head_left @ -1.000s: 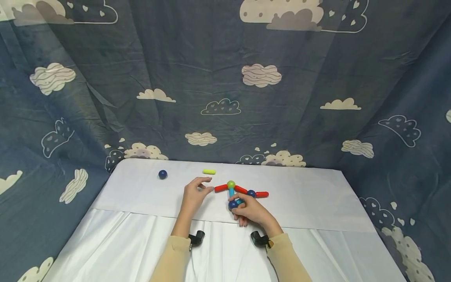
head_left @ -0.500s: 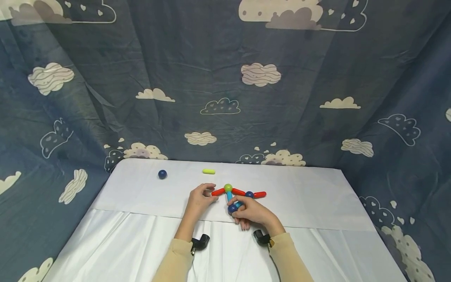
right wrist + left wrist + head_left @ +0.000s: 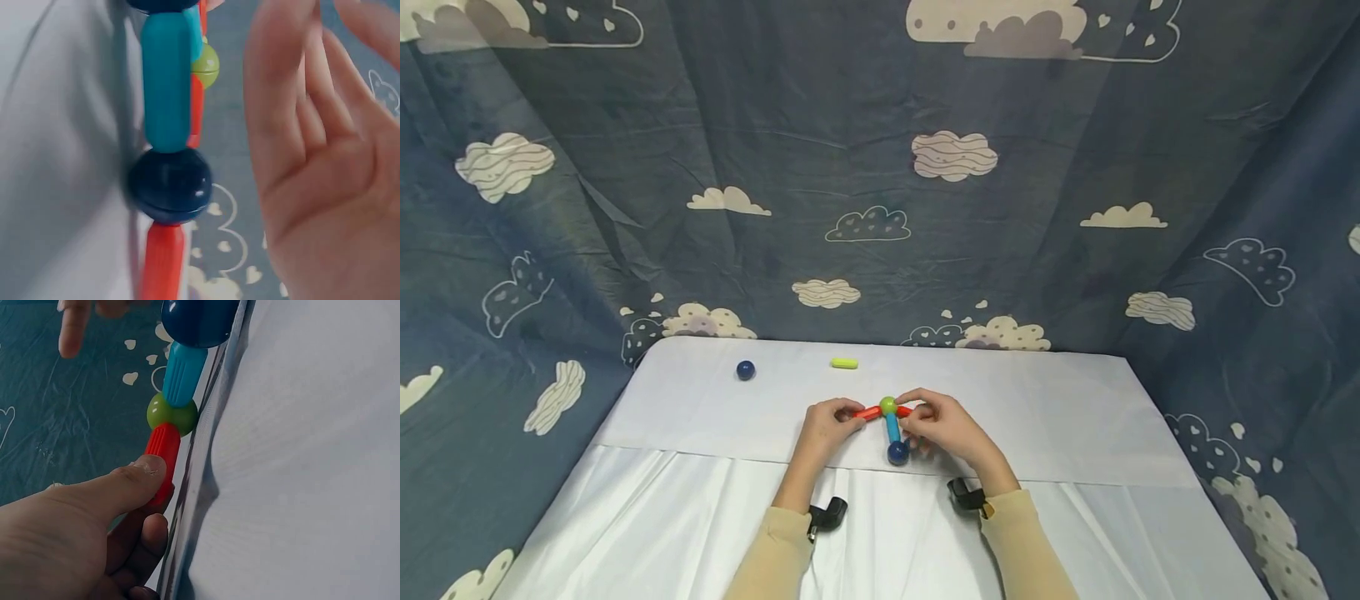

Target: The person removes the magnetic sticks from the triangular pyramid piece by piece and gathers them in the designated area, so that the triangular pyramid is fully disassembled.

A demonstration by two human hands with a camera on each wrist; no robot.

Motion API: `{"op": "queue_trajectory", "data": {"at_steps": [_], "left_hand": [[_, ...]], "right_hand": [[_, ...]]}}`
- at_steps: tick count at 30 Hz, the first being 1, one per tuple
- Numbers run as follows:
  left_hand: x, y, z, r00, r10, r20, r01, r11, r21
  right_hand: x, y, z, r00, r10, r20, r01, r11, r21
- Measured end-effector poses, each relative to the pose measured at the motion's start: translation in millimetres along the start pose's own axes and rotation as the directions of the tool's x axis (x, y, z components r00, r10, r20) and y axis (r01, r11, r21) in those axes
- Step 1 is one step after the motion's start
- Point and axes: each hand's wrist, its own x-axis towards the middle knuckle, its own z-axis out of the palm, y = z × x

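My left hand (image 3: 826, 429) pinches a red toy stick (image 3: 164, 442) between thumb and fingers. That stick joins a green ball (image 3: 888, 406) in a ball-and-stick figure. From the green ball a light-blue stick (image 3: 892, 428) runs toward me to a dark-blue ball (image 3: 898, 452), and another red stick (image 3: 905, 411) runs right. My right hand (image 3: 951, 429) is at the figure's right side, hiding part of it in the head view. In the right wrist view its fingers are loosely extended beside a second light-blue stick (image 3: 167, 81), another dark-blue ball (image 3: 170, 186) and a red end stick (image 3: 164, 262).
A loose dark-blue ball (image 3: 746, 370) lies at the back left of the white-covered table (image 3: 1045, 408). A yellow-green stick (image 3: 845, 363) lies behind the figure. Dark cloud-print cloth (image 3: 880, 275) hangs behind and along both sides.
My left hand has come right and taken the left red stick. My right hand has left the near dark-blue ball and moved up and right, beside the green ball.
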Motion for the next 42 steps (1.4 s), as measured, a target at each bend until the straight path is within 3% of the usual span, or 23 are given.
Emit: {"op": "queue_trajectory", "data": {"at_steps": [4,8,15,23,34,42], "left_hand": [[-0.5,0.0,-0.4,1.0,0.005,0.009,-0.005,1.0,0.004],[0.2,-0.1,-1.2,1.0,0.015,0.011,-0.015,1.0,0.006],[-0.2,-0.1,-2.7,0.998,0.032,0.045,-0.033,0.999,0.021],[-1.0,1.7,-2.7,0.999,0.023,0.049,-0.025,0.999,0.022],[-2.3,-0.7,-1.7,0.999,-0.002,0.032,0.003,1.0,-0.021],[-2.2,-1.9,-1.8,1.0,0.015,0.012,-0.014,1.0,-0.013]], "right_hand": [[9.9,-4.0,4.8,0.979,-0.051,-0.197,0.016,0.985,-0.174],[23.9,2.5,12.4,0.96,-0.079,-0.269,-0.004,0.955,-0.295],[42.4,14.2,20.2,0.96,-0.045,-0.275,-0.067,0.921,-0.384],[42.1,17.7,20.8,0.972,-0.004,-0.236,-0.095,0.909,-0.407],[27.1,23.2,22.7,0.977,-0.005,-0.212,-0.075,0.927,-0.367],[24.9,24.2,23.9,0.978,0.006,-0.207,-0.084,0.924,-0.373]]}}
